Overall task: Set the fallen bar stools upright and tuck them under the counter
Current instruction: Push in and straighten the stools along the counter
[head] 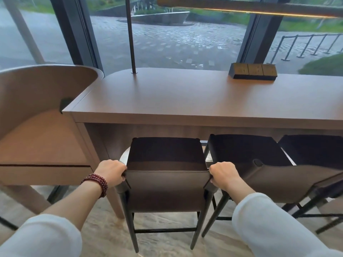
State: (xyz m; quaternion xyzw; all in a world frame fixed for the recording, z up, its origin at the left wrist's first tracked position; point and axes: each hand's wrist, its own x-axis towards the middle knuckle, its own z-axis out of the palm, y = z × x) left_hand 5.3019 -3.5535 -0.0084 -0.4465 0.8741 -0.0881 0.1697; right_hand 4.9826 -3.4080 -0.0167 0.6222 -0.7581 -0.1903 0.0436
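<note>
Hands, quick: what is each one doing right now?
Left hand: closed, gripping the left end of the stool backrest.
Right hand: closed, gripping its right end.

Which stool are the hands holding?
The leftmost stool: left hand and right hand hold its backrest corners. The middle stool and rightmost stool are untouched.

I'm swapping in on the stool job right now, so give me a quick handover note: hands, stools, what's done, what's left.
Left hand grips the near stool at the left top corner of its backrest; right hand grips the right corner.
Near stool stands upright, seat front at the counter edge.
Second stool and third stool stand upright to its right, along the counter.
Done: all three in view are upright.
Left: probably push the near stool further under, then let go. No fallen stool shows here.
</note>
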